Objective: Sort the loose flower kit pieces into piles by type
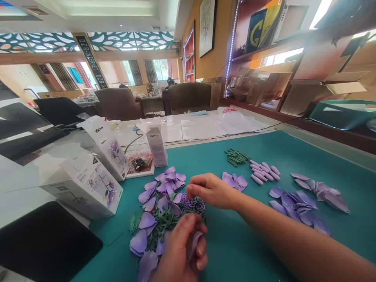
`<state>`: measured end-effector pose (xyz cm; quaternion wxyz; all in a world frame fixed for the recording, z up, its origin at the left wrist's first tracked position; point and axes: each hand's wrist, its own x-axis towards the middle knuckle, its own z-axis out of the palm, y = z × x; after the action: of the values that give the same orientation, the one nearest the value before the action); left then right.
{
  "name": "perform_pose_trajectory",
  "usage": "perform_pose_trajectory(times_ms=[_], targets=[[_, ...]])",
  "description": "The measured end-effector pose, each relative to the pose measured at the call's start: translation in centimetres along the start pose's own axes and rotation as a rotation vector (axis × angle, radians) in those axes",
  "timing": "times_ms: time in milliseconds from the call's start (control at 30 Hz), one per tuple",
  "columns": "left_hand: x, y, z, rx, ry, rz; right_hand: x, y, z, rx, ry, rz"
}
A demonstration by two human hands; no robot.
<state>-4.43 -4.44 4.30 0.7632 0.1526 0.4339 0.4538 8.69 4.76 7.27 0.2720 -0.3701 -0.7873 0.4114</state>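
Observation:
My left hand point(183, 248) is closed at the bottom middle, its fingers curled around a pale purple petal point(194, 244). Just above it, my right hand point(210, 191) has its fingertips pressed together; whatever may be between them is hidden. Both hands are over the right side of a mixed pile of purple petals point(147, 220) and green leafy pieces point(163, 219). Small purple lattice-like pieces point(188, 201) lie partly hidden beneath my hands. Right behind my right wrist sits a small group of purple petals point(235, 181).
Sorted groups lie on the green mat point(235, 243): green stems point(236, 156), lilac bud-shaped pieces point(264, 172), purple petals point(296, 205) and paler petals point(323, 192). Printed white boxes point(88, 188), a tall carton point(158, 147) and a black flat object point(47, 243) stand left.

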Motion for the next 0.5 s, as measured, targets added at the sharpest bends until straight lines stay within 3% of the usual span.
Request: perform_pose_trajectory(times_ms=[133, 300, 500], targets=[[0.2, -0.9, -0.3, 0.129, -0.148, -0.084, 0.3, 0.7, 1.2, -0.15, 0.073, -0.062], [-0.3, -0.7, 0.1, 0.317, -0.251, -0.15, 0.1, 0.9, 2.8, -0.413, -0.068, -0.305], [-0.4, -0.7, 0.3, 0.469, -0.321, -0.161, -0.1, 1.5, 3.6, -0.676, -0.131, -0.348]])
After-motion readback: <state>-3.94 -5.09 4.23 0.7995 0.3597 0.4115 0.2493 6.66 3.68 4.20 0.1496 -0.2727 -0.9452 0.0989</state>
